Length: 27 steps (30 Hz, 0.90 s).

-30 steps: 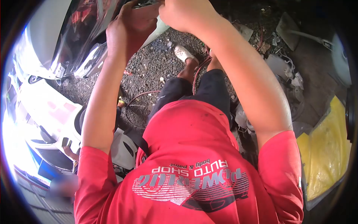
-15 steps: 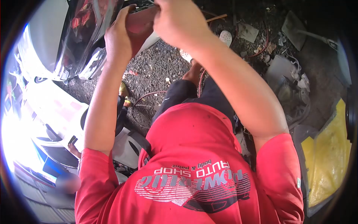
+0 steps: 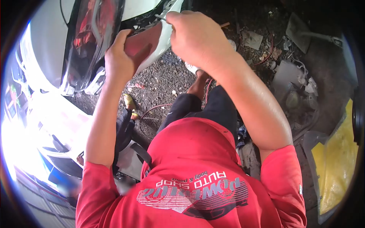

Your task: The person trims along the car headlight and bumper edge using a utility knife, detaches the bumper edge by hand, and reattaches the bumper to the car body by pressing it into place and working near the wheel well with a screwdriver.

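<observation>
Bracing panel point(image 3: 143, 45) with left hand point(image 3: 121, 60), grip wrapped on its near edge beside the headlight point(image 3: 93, 41). Right hand point(image 3: 197, 41) closed on thin tool point(image 3: 161, 18), tip at panel's upper edge. Gravel point(image 3: 159, 81) below; red hose point(image 3: 154, 109) across it.

Yellow sheet point(image 3: 334, 167), gravel ground point(image 3: 161, 81), reddish hose point(image 3: 208, 91), glare-washed white car point(image 3: 57, 114) — probably

Both arms reach to far side, elbows slightly bent. L hand point(image 3: 121, 64) at far left, fingers curved w/ thumb apart; R hand point(image 3: 197, 41) right of it, fingers curled in.
</observation>
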Available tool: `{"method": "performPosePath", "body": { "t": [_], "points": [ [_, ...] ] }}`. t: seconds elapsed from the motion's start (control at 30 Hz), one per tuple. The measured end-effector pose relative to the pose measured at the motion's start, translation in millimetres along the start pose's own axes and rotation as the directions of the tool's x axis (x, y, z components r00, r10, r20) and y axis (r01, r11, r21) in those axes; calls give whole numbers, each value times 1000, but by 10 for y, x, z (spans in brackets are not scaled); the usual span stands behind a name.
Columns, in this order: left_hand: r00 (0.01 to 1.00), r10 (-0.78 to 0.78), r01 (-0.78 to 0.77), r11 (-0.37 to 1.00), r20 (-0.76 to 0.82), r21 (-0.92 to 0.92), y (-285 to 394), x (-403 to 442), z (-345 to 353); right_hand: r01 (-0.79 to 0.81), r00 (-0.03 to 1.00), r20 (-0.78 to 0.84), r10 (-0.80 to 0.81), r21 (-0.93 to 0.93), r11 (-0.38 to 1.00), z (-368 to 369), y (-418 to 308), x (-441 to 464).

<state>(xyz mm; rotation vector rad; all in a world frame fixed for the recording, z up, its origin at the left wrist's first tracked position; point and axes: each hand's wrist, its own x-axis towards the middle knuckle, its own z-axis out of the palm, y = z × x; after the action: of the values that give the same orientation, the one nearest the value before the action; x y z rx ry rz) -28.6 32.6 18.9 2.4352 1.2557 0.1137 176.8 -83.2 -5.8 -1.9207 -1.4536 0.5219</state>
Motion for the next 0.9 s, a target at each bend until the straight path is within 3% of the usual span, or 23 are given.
{"method": "performPosePath", "body": {
  "t": [0.03,0.07,0.13,0.2,0.27,0.33,0.4,0.43,0.5,0.6,0.73,0.8,0.9],
  "points": [
    [1000,-20,19,985,-1,-172,-206,13,102,-14,1000,-8,14,9,1000,18,-13,-35],
    [1000,-7,10,987,20,-160,-212,43,69,-9,999,-38,12,76,997,43,-15,-86],
    [999,32,-31,984,-4,176,-141,85,39,-31,993,-102,51,187,982,134,35,-203],
    [994,100,-108,964,43,245,-59,94,30,-58,991,-98,88,270,961,239,116,-290],
    [997,-22,15,995,77,99,34,92,-7,-99,983,-111,144,340,935,336,212,-378],
    [994,0,-12,994,112,111,49,114,-15,-107,977,-126,173,414,904,401,295,-398],
    [990,52,-38,993,127,-110,43,119,-2,-89,993,-23,117,509,856,365,414,-366],
    [989,-67,80,992,131,-101,57,133,19,-91,991,-33,128,528,844,368,472,-304],
    [988,-88,95,994,124,-58,23,143,46,-88,992,119,38,452,888,390,563,-110],
    [987,-117,117,993,114,8,112,152,2,-94,976,216,10,384,919,407,623,36],
    [971,-130,137,990,202,-24,85,136,-25,-126,987,140,80,354,927,448,513,11],
    [960,-145,167,983,238,-76,69,139,-27,-140,962,269,36,380,914,324,558,-34],
    [961,-183,200,978,209,-64,114,138,-32,-157,958,282,50,371,915,262,538,-56]
  ]
}}
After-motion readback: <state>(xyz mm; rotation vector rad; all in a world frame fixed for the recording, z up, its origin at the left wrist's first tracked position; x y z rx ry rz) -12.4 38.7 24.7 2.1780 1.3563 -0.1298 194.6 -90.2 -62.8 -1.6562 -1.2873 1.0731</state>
